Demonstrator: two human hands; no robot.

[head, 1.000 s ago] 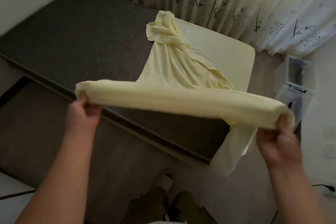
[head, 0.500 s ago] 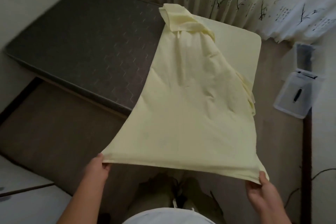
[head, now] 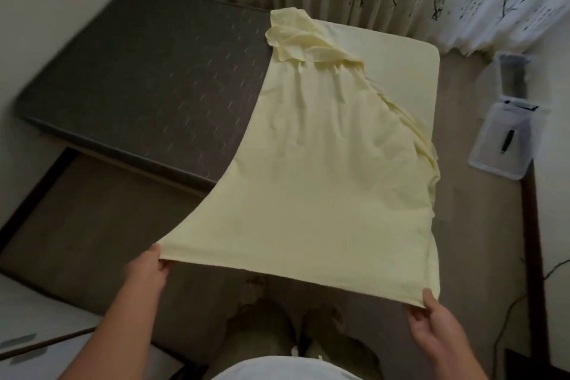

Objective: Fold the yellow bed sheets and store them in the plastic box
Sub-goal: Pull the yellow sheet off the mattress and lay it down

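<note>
Head view: left hand (head: 147, 271) and right hand (head: 433, 322) fingers pinch near corners of yellow sheet (head: 311, 170), stretched centre frame over dark mattress (head: 148, 83). Fingertips hidden under cloth. Plastic box (head: 502, 140) right, blurred, on floor (head: 475, 225).

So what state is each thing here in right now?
Sheet: spread out, unfolded, far end bunched on the mattress.
Left hand: pinches the sheet's near left corner.
Right hand: pinches the near right corner.
Box: open.
Lid: off, flat on the floor.

Pale yellow sheet (head: 324, 163), dark grey mattress (head: 148, 80)
</note>
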